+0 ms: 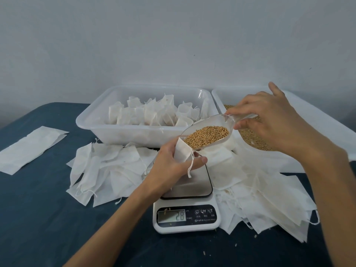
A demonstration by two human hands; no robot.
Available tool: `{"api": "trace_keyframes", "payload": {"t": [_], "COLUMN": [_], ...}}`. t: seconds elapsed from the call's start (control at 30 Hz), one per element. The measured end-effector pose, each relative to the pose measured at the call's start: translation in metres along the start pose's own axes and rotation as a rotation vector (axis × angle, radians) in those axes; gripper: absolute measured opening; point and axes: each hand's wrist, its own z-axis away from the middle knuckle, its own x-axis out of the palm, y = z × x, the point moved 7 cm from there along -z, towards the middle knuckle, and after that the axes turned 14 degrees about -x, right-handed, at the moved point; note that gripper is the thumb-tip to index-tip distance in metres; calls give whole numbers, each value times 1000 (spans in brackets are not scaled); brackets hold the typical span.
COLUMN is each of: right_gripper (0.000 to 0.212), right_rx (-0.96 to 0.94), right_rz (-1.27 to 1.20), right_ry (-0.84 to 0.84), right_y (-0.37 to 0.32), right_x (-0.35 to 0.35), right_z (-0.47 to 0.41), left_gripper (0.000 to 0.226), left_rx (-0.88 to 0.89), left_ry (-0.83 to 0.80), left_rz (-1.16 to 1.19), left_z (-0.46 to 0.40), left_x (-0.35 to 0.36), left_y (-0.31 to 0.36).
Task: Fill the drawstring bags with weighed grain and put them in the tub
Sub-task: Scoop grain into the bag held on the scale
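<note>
My left hand (171, 160) grips a small white drawstring bag (182, 152) upright above the scale's plate (194, 185), its cord hanging down. My right hand (269, 120) pinches the handle of a clear plastic scoop (221, 122) full of golden grain (207, 135), tilted with its lip at the bag's mouth. The white scale (185, 218) reads 2.8. Behind it, a white tub (86, 120) holds several filled bags (154, 112). A second tub (312, 120) on the right holds loose grain (252, 138).
Heaps of flat empty bags lie left (107, 170) and right (269, 193) of the scale on the dark blue table (48, 218). A flat white packet (30, 149) lies at the far left. A few stray grains dot the table near the scale.
</note>
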Motion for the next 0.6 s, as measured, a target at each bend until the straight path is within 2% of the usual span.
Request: {"api": "trace_keyframes", "payload": {"t": [0.6], "right_gripper": [28], "right_rx": [9], "right_rz": [-10], "right_ry": [-34], "right_y": [-1], "right_x": [-9], "right_z": [-4], "left_gripper": [40], "left_rx": [-1], "left_ry": [-25], "left_rz": [29], "left_z": [2], "left_x": [1], "left_y": [1]}}
